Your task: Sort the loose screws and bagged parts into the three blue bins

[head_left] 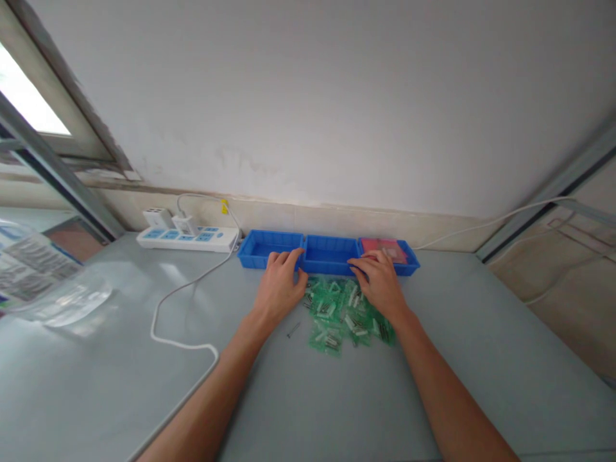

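Note:
Three blue plastic bins stand in a row: a left bin (250, 258), a middle bin (330, 264) and a right bin (409, 268). My left hand (280, 285) grips the middle bin's front left corner, index finger at the rim and thumb lower down. At that bin's front right corner, my right hand (382, 282) has its thumb and index finger close together on the edge. Right below lie several small green-tinted plastic bags (327, 308) with screws and white plugs inside. One loose screw (293, 330) rests on the grey table. Pink packets (397, 251) sit in the right bin.
A white power strip (216, 240) with plugged-in adapters stands at the back left. Its white cable (185, 345) snakes across the table (120, 385). At far left is a large clear plastic bottle (72, 298). Behind everything rises a wall (327, 115), with metal posts at both sides.

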The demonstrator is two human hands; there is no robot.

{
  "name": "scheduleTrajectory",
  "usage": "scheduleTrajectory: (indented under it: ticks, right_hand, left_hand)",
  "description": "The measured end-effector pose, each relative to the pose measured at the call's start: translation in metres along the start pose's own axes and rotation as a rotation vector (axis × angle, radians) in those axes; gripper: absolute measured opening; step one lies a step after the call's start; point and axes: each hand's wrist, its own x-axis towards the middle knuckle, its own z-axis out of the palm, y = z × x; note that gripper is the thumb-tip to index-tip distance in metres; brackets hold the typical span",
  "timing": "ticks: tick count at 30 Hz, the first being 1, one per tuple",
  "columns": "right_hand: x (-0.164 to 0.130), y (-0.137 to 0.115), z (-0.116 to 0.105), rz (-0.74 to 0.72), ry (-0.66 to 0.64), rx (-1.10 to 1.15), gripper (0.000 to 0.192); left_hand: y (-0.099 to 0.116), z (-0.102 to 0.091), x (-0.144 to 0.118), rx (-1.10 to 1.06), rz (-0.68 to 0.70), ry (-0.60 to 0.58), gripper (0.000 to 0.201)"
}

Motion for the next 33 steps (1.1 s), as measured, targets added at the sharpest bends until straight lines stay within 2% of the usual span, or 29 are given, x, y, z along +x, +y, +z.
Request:
scheduleTrajectory:
  ticks: [4,7,10,12,14,16,18,22,27,29,33]
  right_hand:
    - [0.001,-0.002,0.0,0.013,0.0,0.04,0.024]
    - [0.003,-0.001,-0.007,0.001,0.021,0.112,0.027]
    - [0.004,0.01,-0.017,0.059,0.143,0.142,0.026]
    - [0.002,0.023,-0.025,0.159,0.254,0.102,0.018]
    - [-0.004,0.04,-0.031,0.251,0.302,0.054,0.01]
    - [-0.012,0.059,-0.036,0.305,0.268,0.012,0.013]
    - [-0.021,0.076,-0.039,0.347,0.227,0.011,0.025]
    - [-0.036,0.102,-0.038,0.391,0.177,0.147,0.049]
    - [-0.037,0.106,-0.037,0.435,0.117,0.29,0.047]
    - [-0.033,0.102,-0.042,0.456,0.151,0.389,0.048]
    - [-0.031,0.095,-0.06,0.518,0.347,0.678,0.051]
  left_hand:
    - [-0.001,0.001,0.0,0.009,0.022,0.004,0.041]
    - [0.007,0.0,-0.001,0.056,0.055,0.045,0.036]
    - [0.022,0.003,-0.003,0.072,0.13,0.056,0.034]
    - [0.034,0.008,-0.004,0.056,0.216,0.001,0.035]
    - [0.046,0.014,-0.003,0.05,0.305,-0.085,0.037]
    - [0.057,0.021,0.0,0.061,0.353,-0.159,0.039]
    - [0.065,0.028,0.004,0.081,0.352,-0.209,0.04]
    - [0.072,0.036,0.011,0.105,0.303,-0.215,0.037]
    - [0.072,0.04,0.013,0.094,0.304,-0.183,0.035]
    - [0.071,0.04,0.013,0.072,0.301,-0.162,0.034]
    - [0.072,0.039,0.014,0.027,0.293,-0.12,0.032]
